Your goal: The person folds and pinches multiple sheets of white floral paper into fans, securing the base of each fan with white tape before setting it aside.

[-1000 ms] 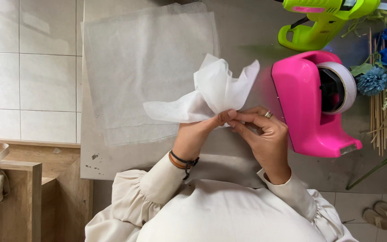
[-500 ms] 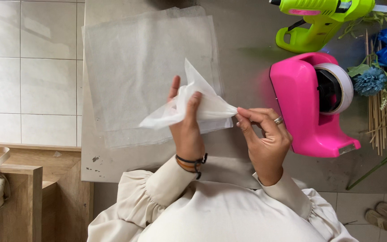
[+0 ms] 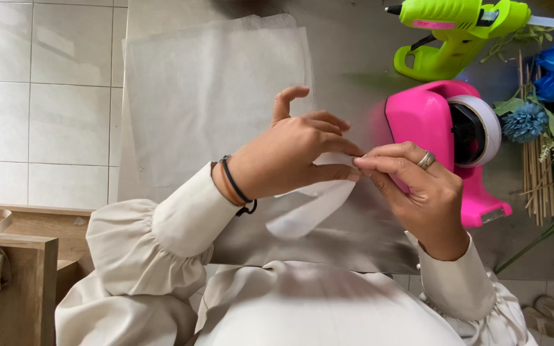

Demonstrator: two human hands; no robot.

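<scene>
Head view: the left hand point(image 3: 290, 150) is raised above the grey surface point(image 3: 354, 51), wrist bent, index finger lifted, the other fingers pinching a folded piece of tissue paper point(image 3: 309, 208). The right hand point(image 3: 418, 192) meets it fingertip to fingertip, thumb and forefinger pressed on the same piece. A flat tissue sheet point(image 3: 213, 96) lies beyond. A pink tape dispenser point(image 3: 437, 138) crowds the right hand; open room lies leftward.

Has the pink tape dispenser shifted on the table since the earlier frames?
No. The pink tape dispenser sits just below the green glue gun and left of the blue flowers, as before.
</scene>
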